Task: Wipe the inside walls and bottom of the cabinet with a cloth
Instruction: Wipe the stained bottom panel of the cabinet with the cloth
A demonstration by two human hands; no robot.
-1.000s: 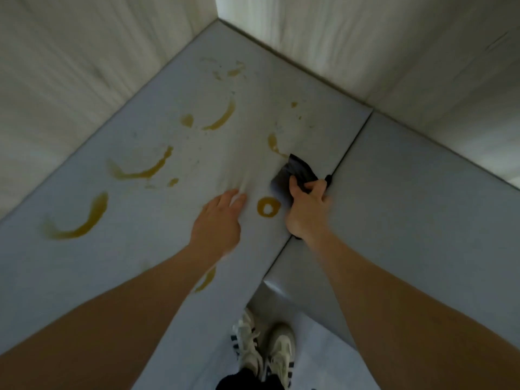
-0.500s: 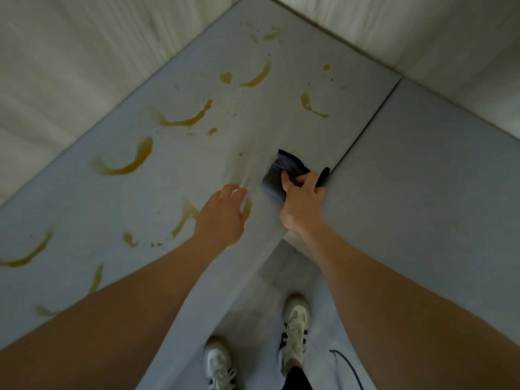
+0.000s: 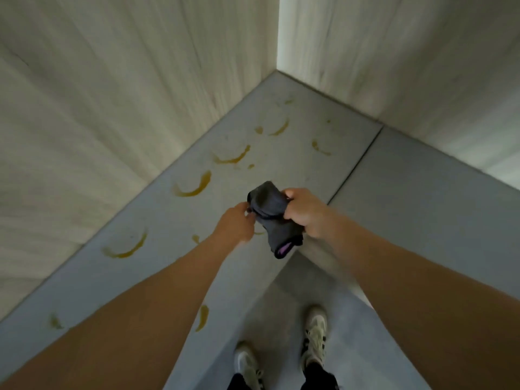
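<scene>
The dark grey cloth (image 3: 271, 218) is lifted off the grey cabinet bottom (image 3: 281, 164) and bunched, with a purple patch at its lower end. My right hand (image 3: 302, 213) grips its right side. My left hand (image 3: 236, 225) pinches its left edge with the fingertips. Several yellow-brown curved stains (image 3: 194, 185) lie on the left panel of the bottom, toward the pale wood-grain left wall (image 3: 112, 108). The back right wall (image 3: 408, 66) meets it at the far corner.
A seam (image 3: 357, 164) splits the bottom into a stained left panel and a right panel (image 3: 422, 220) with no visible stains. My two shoes (image 3: 315, 333) stand on the grey floor below the cabinet's front edge.
The cloth has come up off the bottom, where my right hand pressed it near the seam. My left hand left the surface and took hold of the cloth's edge. The view tilted up.
</scene>
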